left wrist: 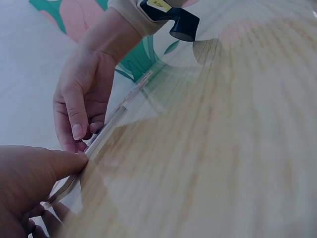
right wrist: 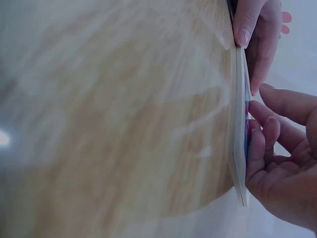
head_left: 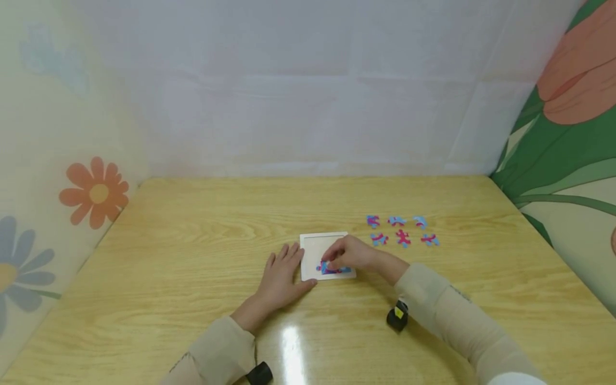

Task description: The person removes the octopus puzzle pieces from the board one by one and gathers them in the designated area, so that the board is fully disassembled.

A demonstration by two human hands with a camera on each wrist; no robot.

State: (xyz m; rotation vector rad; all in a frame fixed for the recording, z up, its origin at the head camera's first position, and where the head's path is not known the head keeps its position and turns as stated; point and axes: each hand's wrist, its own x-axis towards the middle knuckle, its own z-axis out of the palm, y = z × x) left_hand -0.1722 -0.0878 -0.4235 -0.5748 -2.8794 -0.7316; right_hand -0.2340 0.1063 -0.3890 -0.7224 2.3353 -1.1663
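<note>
A shallow white puzzle tray point(head_left: 312, 259) lies on the table with joined blue and magenta jigsaw pieces point(head_left: 345, 270) along its near side. My left hand point(head_left: 284, 278) rests with spread fingers at the tray's left, the thumb point(left wrist: 69, 162) against its near left corner. Over the tray, my right hand point(head_left: 350, 252) bends down from the right, its fingertips at the jigsaw pieces. In the right wrist view the thumb point(right wrist: 287, 105) stands apart from the other fingers, with nothing visible between; a fingertip touches the coloured pieces point(right wrist: 247, 119) above the tray edge point(right wrist: 239, 144).
Several loose jigsaw pieces point(head_left: 403, 237) lie in two rows to the right of the tray and farther back. The wooden table point(head_left: 202, 224) meets a white cloth backdrop point(head_left: 269, 117). A black wrist camera point(head_left: 397, 316) hangs under the right sleeve, another point(head_left: 260, 373) by the left sleeve.
</note>
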